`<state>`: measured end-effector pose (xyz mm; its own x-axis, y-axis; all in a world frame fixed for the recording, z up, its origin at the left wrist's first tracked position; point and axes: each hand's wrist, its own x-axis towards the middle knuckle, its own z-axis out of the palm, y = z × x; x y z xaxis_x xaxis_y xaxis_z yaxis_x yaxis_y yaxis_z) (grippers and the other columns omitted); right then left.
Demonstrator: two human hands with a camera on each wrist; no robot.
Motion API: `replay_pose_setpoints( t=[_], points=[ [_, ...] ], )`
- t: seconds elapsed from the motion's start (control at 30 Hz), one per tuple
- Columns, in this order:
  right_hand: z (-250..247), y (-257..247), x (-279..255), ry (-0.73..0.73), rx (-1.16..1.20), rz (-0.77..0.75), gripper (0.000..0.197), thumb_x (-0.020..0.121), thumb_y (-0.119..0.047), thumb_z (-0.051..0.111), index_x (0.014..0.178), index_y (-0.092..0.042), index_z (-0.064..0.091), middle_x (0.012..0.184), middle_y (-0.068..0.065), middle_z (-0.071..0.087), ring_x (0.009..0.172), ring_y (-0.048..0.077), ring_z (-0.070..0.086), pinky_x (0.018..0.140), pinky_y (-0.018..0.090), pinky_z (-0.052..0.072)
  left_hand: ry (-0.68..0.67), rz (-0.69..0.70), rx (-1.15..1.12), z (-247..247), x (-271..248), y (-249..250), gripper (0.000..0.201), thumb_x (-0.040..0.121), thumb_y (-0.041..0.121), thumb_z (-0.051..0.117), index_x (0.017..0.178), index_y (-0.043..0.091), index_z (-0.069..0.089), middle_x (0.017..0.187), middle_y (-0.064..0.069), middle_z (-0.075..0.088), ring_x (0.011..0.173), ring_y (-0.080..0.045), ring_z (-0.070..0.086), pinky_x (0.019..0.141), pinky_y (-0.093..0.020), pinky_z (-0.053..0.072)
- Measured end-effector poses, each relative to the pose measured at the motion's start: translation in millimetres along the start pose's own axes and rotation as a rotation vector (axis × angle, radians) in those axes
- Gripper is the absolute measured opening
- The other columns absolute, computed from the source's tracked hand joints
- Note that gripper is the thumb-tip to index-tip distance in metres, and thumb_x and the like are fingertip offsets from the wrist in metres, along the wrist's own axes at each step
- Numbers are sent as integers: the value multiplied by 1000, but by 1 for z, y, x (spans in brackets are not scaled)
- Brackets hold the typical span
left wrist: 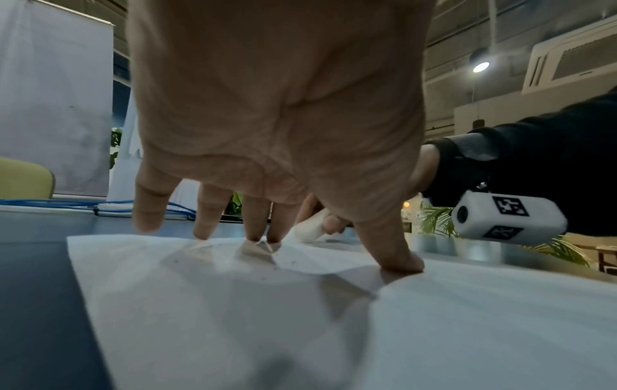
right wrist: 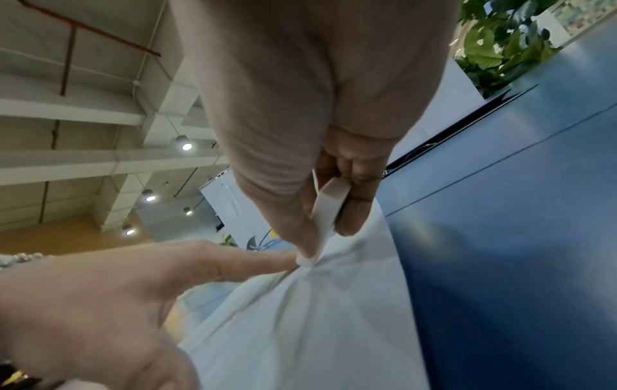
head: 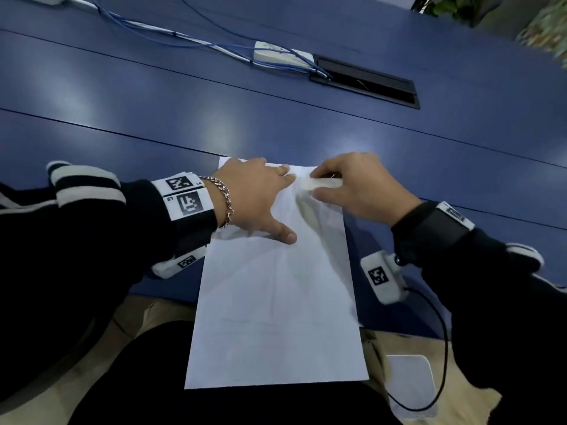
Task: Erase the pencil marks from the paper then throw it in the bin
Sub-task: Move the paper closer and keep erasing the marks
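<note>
Fingers (right wrist: 302, 229) around flat white eraser (right wrist: 328, 208)

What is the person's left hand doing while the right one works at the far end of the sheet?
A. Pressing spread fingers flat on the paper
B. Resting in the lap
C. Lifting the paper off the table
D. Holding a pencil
A: the left hand lies on the paper with straight, spread fingers, while the right hand pinches the white eraser against the sheet.

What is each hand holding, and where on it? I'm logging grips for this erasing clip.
The right hand pinches the white eraser by its flat sides. The left hand grips nothing; its spread fingers press the paper flat.
</note>
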<state>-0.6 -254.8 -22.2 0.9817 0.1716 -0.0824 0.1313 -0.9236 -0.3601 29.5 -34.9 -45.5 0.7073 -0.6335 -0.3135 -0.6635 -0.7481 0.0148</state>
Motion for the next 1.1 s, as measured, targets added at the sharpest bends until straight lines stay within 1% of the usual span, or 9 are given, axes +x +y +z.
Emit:
replay_pose_setpoints(
  t=[0.17,0.27,0.33,0.4,0.53,0.67,0.83,1.0,1.1],
  points=[
    [5,1,13,44,-31,-59,35,87,-39,75,116,-19,75,108,-5,73,99,14,66,92,30,52,-89,-43,-40,0,1,0,132,64,102,48,166,31,6,174,14,1,160,-32,9,123,-67,16],
    [0,4,9,-36,-45,-137,33,84,-41,79,110,-22,77,98,-10,68,91,12,64,85,26,49,-110,-60,-60,0,1,1,135,64,102,49,167,29,0,174,14,-5,161,-32,4,123,-70,12],
    [-6,5,11,-127,-53,-182,31,81,-41,82,108,-27,78,93,-17,64,88,8,61,80,19,45,-116,-60,-62,0,2,1,136,64,102,49,166,28,-1,174,14,-6,161,-32,4,123,-69,12],
    [-5,8,18,-85,-70,-202,29,81,-39,82,107,-26,78,90,-17,61,85,8,60,74,14,40,-120,-55,-60,0,2,1,135,65,101,49,166,27,-1,174,13,-7,161,-33,4,123,-68,14],
    [1,7,23,25,-100,-222,27,80,-33,80,104,-21,77,90,-9,64,84,16,63,75,23,42,-122,-54,-78,1,1,1,134,66,99,52,166,28,-1,174,14,-8,161,-34,3,122,-66,20],
    [-13,5,17,-208,-63,-227,27,78,-36,82,103,-29,79,89,-17,66,85,6,63,79,21,47,-126,-59,-106,1,1,1,135,65,98,54,166,28,-1,174,15,-9,161,-33,1,122,-65,22],
    [-5,7,25,6,-108,-260,27,80,-31,81,104,-20,78,90,-9,64,83,15,64,77,24,44,-135,-60,-96,0,0,2,134,67,97,54,166,27,-3,174,15,-10,161,-33,0,123,-65,23],
    [-16,0,9,-246,-125,-297,22,78,-38,80,100,-35,78,86,-22,64,81,-1,61,72,12,41,-137,-59,-94,0,1,1,135,66,98,54,166,28,-3,174,15,-11,161,-34,0,122,-64,24],
    [-26,6,4,-203,-94,-266,25,77,-37,82,101,-34,77,87,-21,64,83,0,61,73,12,41,-138,-53,-83,0,2,3,134,67,97,55,166,28,-2,174,15,-10,161,-34,1,122,-63,26]
  ],
)
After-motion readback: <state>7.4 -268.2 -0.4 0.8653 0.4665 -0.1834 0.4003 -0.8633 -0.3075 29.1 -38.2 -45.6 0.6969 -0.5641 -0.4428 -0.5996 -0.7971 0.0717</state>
